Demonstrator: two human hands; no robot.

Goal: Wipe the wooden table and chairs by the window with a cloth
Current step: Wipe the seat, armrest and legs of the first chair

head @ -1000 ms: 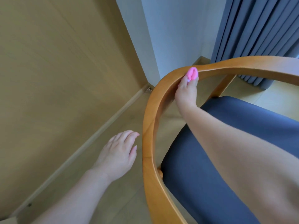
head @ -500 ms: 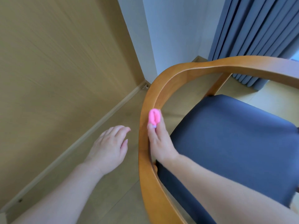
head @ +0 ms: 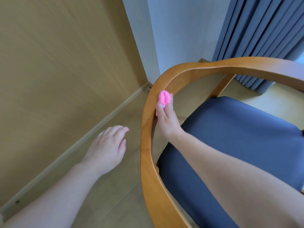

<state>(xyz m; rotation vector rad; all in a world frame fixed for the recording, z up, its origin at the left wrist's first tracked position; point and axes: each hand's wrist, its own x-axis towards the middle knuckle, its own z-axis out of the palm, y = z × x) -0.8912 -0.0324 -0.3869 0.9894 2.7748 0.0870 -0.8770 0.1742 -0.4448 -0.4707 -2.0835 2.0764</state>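
A wooden chair with a curved back rail [head: 148, 112] and a dark blue seat cushion [head: 238, 137] fills the right half of the view. My right hand [head: 166, 119] grips a small bunched pink cloth [head: 163, 97] and presses it against the inner face of the rail at its left bend. My left hand [head: 108, 145] hovers over the floor to the left of the chair, fingers relaxed, holding nothing and touching nothing. The wooden table is out of view.
A tan wooden wall panel [head: 57, 63] with a skirting board [head: 98, 127] runs along the left. A white wall [head: 181, 30] and a blue-grey curtain [head: 263, 30] stand behind the chair. Light wood floor [head: 115, 195] lies between the wall and the chair.
My right hand slid the cloth from the top bend of the rail down the left side, then back up a little. My left hand stayed near the same spot.
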